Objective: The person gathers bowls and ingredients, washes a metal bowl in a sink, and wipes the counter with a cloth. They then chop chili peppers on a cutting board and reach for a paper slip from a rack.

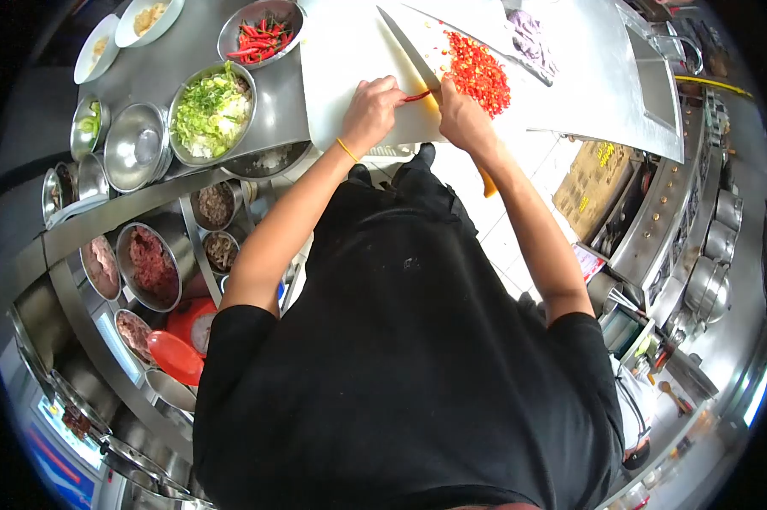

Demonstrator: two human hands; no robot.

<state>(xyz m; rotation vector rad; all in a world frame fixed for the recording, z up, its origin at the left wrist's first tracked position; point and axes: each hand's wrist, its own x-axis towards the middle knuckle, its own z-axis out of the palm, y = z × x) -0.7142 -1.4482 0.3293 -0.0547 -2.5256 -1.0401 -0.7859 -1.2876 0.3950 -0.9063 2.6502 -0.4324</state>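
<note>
My left hand (373, 109), with a yellow band at the wrist, pinches a red chili (418, 97) against the white cutting board (339, 64). The handle of a large kitchen knife (407, 48) is in my right hand (466, 119). Its blade points away from me and to the left, close to the chili's far end. A pile of chopped red chilies (483, 78) lies on the board just past my right hand. Whole red chilies (263, 41) fill a steel bowl (224, 36) left of the board.
Shredded purple vegetable (529, 41) lies beyond the chopped pile, beside a long thin edge. Left stand a bowl of chopped greens (209, 110), stacked steel bowls (135, 149) and white bowls (150, 21). Meat bowls (151, 263) sit below; a stove (655, 204) is at right.
</note>
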